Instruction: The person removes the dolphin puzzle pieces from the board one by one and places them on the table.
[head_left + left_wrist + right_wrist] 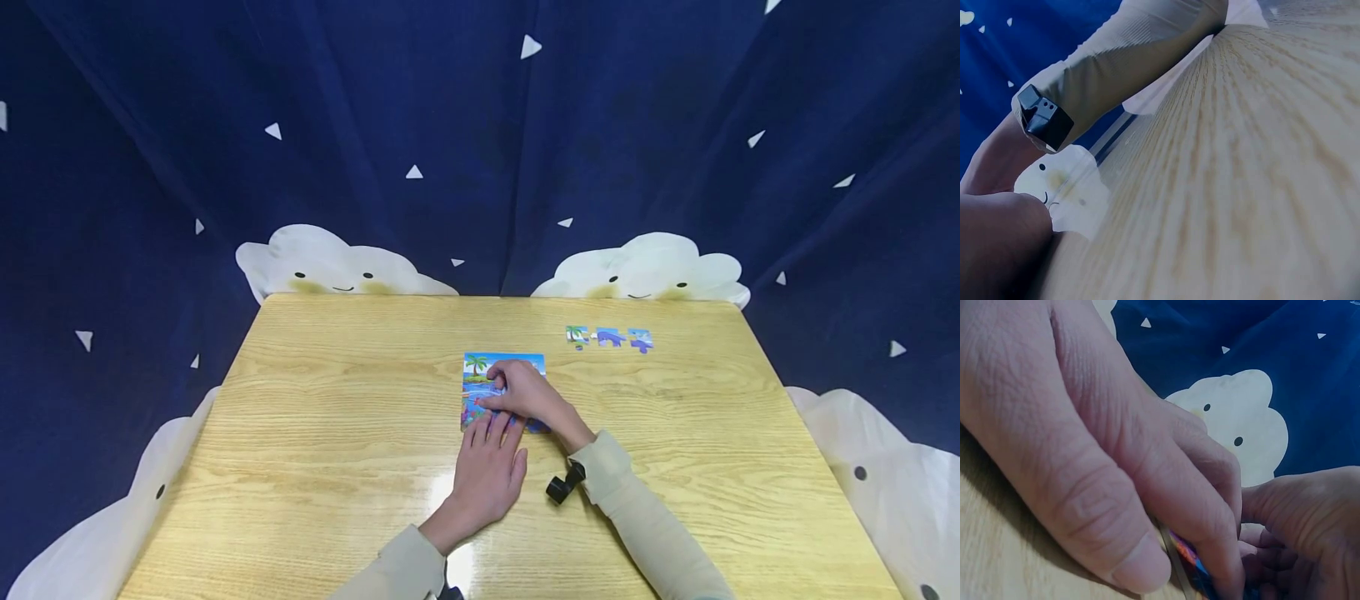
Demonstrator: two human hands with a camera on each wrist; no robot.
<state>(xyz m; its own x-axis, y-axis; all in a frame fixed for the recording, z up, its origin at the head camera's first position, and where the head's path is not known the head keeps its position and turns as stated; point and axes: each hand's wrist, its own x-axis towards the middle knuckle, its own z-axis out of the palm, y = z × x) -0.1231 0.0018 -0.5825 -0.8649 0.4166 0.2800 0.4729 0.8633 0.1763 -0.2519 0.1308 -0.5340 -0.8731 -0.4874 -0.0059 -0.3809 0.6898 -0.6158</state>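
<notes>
A colourful jigsaw puzzle (471, 392) with a palm tree and blue sea lies on the table, partly covered by both hands. My left hand (486, 475) rests with straight fingers across its lower edge; the right wrist view shows the left thumb (1144, 565) beside that edge. Over the middle of the puzzle, my right hand (521, 392) has bent fingers, its thumb and index finger apart near the picture. Whether a piece is between them is hidden. In the right wrist view, the right hand (1310, 531) reaches in from the right, its fingertips partly behind the left hand.
Three loose puzzle pieces lie in a row toward the table's far right: a palm tree piece (576, 334), a purple piece (609, 337) and another blue and purple piece (641, 340). A dark blue curtain (465, 108) with white clouds surrounds the wooden table (322, 433).
</notes>
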